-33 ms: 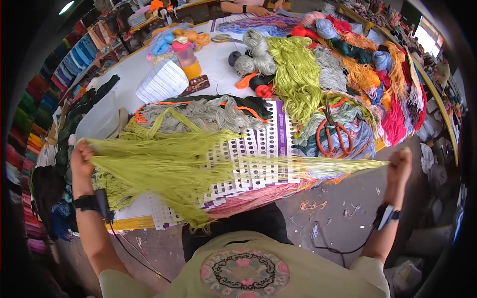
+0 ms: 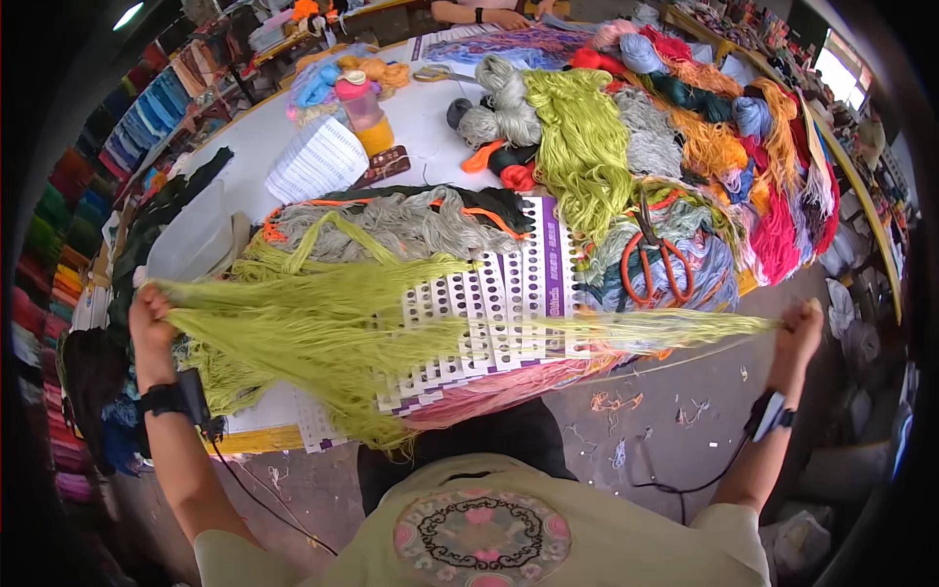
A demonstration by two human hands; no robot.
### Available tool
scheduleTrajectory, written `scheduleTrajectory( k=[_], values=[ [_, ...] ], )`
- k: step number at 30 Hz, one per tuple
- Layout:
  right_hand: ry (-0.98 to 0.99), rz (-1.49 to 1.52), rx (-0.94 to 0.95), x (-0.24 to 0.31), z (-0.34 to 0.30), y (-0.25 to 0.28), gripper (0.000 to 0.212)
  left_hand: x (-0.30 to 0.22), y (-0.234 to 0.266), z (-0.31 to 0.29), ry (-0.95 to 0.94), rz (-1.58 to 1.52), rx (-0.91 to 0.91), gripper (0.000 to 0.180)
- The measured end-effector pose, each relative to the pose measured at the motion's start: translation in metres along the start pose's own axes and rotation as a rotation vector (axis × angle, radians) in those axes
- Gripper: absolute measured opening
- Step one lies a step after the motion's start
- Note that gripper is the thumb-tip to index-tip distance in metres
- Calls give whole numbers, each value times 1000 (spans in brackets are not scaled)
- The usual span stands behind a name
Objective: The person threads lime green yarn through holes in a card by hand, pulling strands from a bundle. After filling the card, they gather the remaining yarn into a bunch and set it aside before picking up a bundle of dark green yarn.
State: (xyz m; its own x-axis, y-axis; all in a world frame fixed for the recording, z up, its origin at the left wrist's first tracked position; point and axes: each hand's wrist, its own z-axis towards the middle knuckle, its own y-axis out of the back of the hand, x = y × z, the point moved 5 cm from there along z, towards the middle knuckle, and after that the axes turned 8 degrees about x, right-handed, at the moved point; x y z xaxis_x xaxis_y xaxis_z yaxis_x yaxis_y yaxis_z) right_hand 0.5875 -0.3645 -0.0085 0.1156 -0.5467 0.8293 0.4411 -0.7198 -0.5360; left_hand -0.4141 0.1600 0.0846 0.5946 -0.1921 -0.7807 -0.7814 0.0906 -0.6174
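Note:
Lime-green yarn is stretched across the near edge of the table between my two hands. My left hand is closed on the yarn's wide, bunched end at the left. At the far right, past the table edge, my right hand grips a thin bundle of the same strands, pulled out straight. Below the yarn lie overlapping white punched cards with rows of dark holes and purple borders. Pink yarn runs along the table's front edge, under the cards. Loose green ends hang over that edge near my lap.
Orange-handled scissors rest on a multicoloured yarn pile. A lime-green hank and several coloured skeins fill the right side. Grey yarn, a clear plastic tray, a white patterned cloth and a pink-orange bottle lie beyond. Another person's hand shows at the back.
Both hands have moved slightly outward, the left to the left and the right to the right. The strands by my right hand now spread wider, with one hanging lower.

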Motion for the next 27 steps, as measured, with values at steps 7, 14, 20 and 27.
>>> scheduleTrajectory(
  k=[7, 14, 20, 27],
  values=[
    [-175, -423, 237, -33, -80, -211, 13, 193, -161, 0, 442, 299, 202, 6],
    [-478, -608, 1208, -175, -149, -374, 18, 333, -362, -40, 509, 365, 522, 11],
    [-247, -743, 1178, -218, -141, -362, 22, 399, -371, -17, 669, 727, 715, 24],
    [-251, -690, 1158, -223, -143, -360, 24, 396, -371, 53, 271, 790, 479, 24]
  ],
)
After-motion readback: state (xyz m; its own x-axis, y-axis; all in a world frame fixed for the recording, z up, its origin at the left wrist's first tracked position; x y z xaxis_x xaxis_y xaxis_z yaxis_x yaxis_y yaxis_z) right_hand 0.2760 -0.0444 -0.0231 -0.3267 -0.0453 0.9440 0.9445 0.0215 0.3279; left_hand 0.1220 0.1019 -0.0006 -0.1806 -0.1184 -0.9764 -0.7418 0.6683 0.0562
